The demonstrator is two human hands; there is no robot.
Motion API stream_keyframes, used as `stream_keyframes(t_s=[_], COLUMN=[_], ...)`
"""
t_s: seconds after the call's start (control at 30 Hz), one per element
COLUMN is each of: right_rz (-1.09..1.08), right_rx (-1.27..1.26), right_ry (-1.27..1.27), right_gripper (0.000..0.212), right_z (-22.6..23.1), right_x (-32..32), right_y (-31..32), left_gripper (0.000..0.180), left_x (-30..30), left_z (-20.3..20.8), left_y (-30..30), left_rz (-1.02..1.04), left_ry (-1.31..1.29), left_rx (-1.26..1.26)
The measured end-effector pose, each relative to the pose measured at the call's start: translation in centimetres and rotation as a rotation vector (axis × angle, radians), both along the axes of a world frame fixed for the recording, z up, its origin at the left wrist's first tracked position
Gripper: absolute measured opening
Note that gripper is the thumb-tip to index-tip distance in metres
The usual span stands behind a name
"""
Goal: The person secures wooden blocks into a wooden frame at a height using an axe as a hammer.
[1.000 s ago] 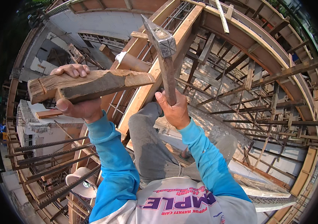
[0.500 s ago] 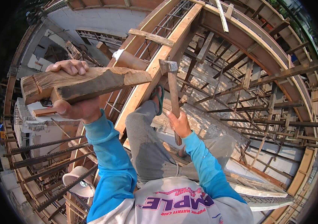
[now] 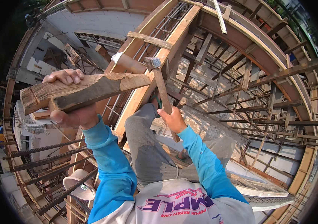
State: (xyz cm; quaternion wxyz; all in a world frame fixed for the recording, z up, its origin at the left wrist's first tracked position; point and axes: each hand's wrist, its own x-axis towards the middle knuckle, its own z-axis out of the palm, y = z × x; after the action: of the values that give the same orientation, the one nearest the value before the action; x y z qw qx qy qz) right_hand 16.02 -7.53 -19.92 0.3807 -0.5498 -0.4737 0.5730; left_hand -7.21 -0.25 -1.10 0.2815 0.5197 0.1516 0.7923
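Observation:
My left hand (image 3: 77, 116) grips a thick, rough wooden block (image 3: 91, 89), its thumb at the near edge and fingers curled over the far edge. The block has a stepped notch and tapers toward its right end. Below it, a short thin wooden strip (image 3: 41, 115) shows beside the thumb. My right hand (image 3: 174, 119) is wrapped round the wooden handle of a hammer (image 3: 162, 87). Its metal head stands just beyond the block's tapered tip; whether they touch I cannot tell. A pipe-like brown cylinder (image 3: 129, 64) with a white end lies behind the block.
A long timber formwork beam (image 3: 144, 89) with steel rebar (image 3: 114, 103) alongside runs away from me. My sandalled foot is partly hidden near it. Wooden scaffold poles (image 3: 256, 106) criss-cross below on the right. Rebar ends (image 3: 50, 147) jut out at left, above a pale cap-like object (image 3: 80, 183).
The hammer has swung left and tilted, its head now near the block's tip. My right hand moved slightly left with it. The block has shifted a little left and down.

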Motion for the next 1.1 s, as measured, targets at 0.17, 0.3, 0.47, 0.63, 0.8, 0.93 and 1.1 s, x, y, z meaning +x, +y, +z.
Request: stream_keyframes(t_s=[0.17, 0.3, 0.47, 0.63, 0.8, 0.93, 1.1], right_rz=[-0.113, -0.063, -0.021, -0.24, -0.109, 0.024, -0.159], right_rx=[0.303, -0.067, -0.075, 0.401, 0.062, -0.084, 0.361], right_ry=[0.008, -0.168, -0.295, 0.001, -0.264, -0.288, -0.027], right_gripper=[0.033, 0.039, 0.034, 0.025, 0.029, 0.031, 0.02], right_z=[4.3, -6.6, -3.2, 4.2, -10.7, -3.0, 5.6], right_x=[-1.2, -1.8, -1.7, -1.7, -0.3, -0.6, 0.5], right_y=[0.5, 0.4, 0.4, 0.7, 0.8, 0.2, 1.6], left_gripper=[0.085, 0.085, 0.082, 0.082, 0.079, 0.077, 0.08], left_x=[0.4, 1.2, 0.4, 2.0, 3.0, 1.5, 2.2], left_z=[0.3, -0.1, -0.2, 0.6, 0.0, -0.6, 0.5], left_y=[-0.1, 0.4, -0.1, -0.2, 0.7, -0.3, 0.6], left_rz=[-0.029, 0.01, 0.017, 0.036, -0.041, -0.059, 0.01], left_ry=[0.004, -0.018, -0.021, 0.024, 0.0, -0.015, 0.023], left_rx=[0.013, -0.007, -0.046, -0.048, -0.059, -0.081, -0.08])
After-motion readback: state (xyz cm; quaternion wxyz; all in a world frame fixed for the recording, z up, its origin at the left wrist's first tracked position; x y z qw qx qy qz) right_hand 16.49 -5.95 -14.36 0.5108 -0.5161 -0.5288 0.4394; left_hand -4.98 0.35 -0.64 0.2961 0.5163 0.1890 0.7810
